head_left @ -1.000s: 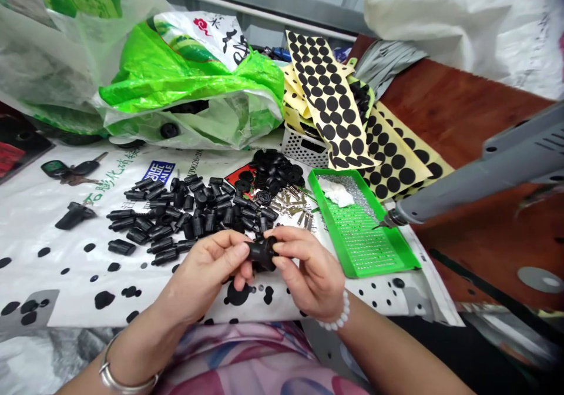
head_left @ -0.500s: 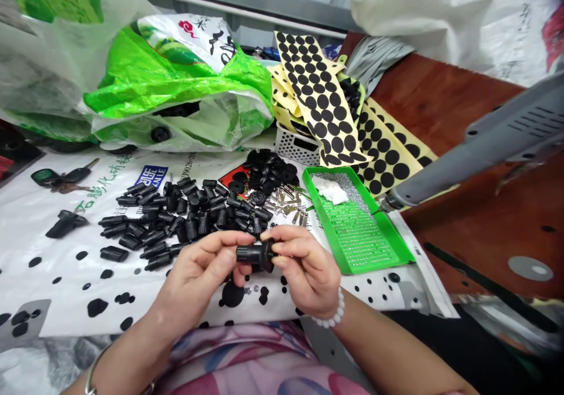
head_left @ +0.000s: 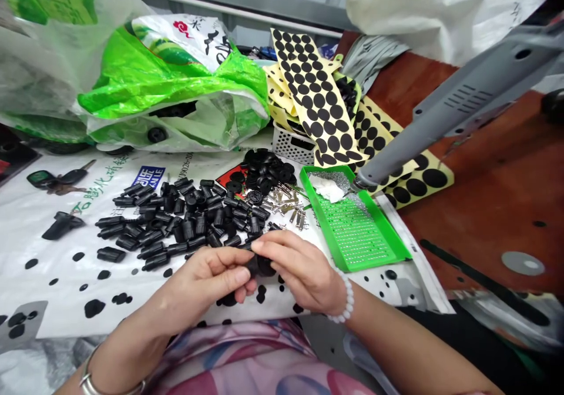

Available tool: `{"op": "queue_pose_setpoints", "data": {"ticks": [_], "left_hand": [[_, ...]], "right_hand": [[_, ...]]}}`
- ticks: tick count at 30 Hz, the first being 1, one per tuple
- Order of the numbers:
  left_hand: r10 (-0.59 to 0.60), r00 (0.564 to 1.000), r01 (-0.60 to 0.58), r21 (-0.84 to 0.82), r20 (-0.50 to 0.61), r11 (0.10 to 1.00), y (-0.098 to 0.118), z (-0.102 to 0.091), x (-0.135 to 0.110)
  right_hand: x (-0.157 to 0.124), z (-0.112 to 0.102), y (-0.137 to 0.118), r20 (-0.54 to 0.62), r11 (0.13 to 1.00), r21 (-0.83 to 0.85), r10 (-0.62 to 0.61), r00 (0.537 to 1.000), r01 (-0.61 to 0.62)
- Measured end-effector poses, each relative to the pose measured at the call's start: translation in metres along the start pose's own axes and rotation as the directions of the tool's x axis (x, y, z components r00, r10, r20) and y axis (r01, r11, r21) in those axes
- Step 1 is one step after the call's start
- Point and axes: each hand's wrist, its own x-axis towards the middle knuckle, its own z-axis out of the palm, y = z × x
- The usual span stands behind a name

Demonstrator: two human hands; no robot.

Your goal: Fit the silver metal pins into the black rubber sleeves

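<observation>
A short black plastic part [head_left: 263,265] with a wider flanged end is between my two hands, above the front of the white sheet. My left hand [head_left: 207,283] pinches its left end between thumb and fingers. Over its right end lies my right hand [head_left: 304,274], closed around the part with the fingers together and covering much of it. Just beyond my hands spreads a pile of black ribbed plastic sleeves [head_left: 200,221]. Behind it are round black caps [head_left: 268,171] and small metal strips [head_left: 288,201].
A green tray [head_left: 399,254] with rows of small screws and a white wad [head_left: 326,188] stands right of the pile. Over it reaches a grey electric screwdriver [head_left: 423,130]. Behind are sheets of black round stickers [head_left: 315,89], a perforated basket [head_left: 293,145] and a green bag [head_left: 176,83]. Keys [head_left: 59,177] lie left.
My right hand has gone from a fingertip pinch at the part's end to covering it with straighter fingers. The electric screwdriver has swung left, its tip further over the green tray.
</observation>
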Motion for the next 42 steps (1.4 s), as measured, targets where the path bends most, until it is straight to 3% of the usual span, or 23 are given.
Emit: {"op": "queue_pose_setpoints", "data": {"ticks": [4, 8, 13, 19, 23, 28, 32, 36, 42], "left_hand": [[0.018, 0.999, -0.019, 0.045, 0.043, 0.999, 0.001, 0.0, -0.001], [0.094, 0.995, -0.09, 0.179, -0.015, 0.98, 0.003, 0.005, -0.002], [0.339, 0.935, -0.243, 0.515, -0.1, 0.822, 0.006, 0.01, -0.004], [0.443, 0.896, -0.306, 0.67, -0.038, 0.677, 0.004, 0.007, -0.006], [0.444, 0.896, -0.318, 0.689, -0.006, 0.652, 0.001, 0.004, -0.008], [0.354, 0.934, -0.253, 0.627, -0.039, 0.737, -0.004, -0.002, -0.008], [0.389, 0.917, -0.26, 0.618, -0.082, 0.742, -0.007, -0.002, -0.006], [0.44, 0.895, -0.289, 0.65, -0.078, 0.703, -0.007, -0.002, -0.004], [0.459, 0.888, -0.372, 0.638, 0.032, 0.675, -0.009, -0.004, -0.005]], "right_hand": [[0.0, -0.016, -0.004, 0.155, 0.998, -0.059, -0.022, 0.988, 0.032], [-0.002, -0.019, -0.009, 0.119, 0.998, -0.056, 0.021, 0.993, -0.014], [-0.003, -0.014, -0.012, 0.038, 0.981, 0.063, 0.184, 0.982, -0.186], [0.001, -0.016, -0.016, 0.13, 0.983, 0.0, 0.18, 0.975, -0.181], [0.002, -0.014, -0.014, 0.156, 0.97, 0.063, 0.224, 0.962, -0.236], [0.001, -0.012, -0.011, 0.207, 0.983, -0.057, 0.18, 0.962, -0.172], [0.003, -0.013, -0.013, 0.252, 0.97, 0.017, 0.23, 0.94, -0.242], [0.006, -0.012, -0.016, 0.21, 0.944, 0.015, 0.318, 0.924, -0.329], [0.009, -0.012, -0.016, 0.222, 0.988, -0.092, 0.138, 0.965, -0.121]]}}
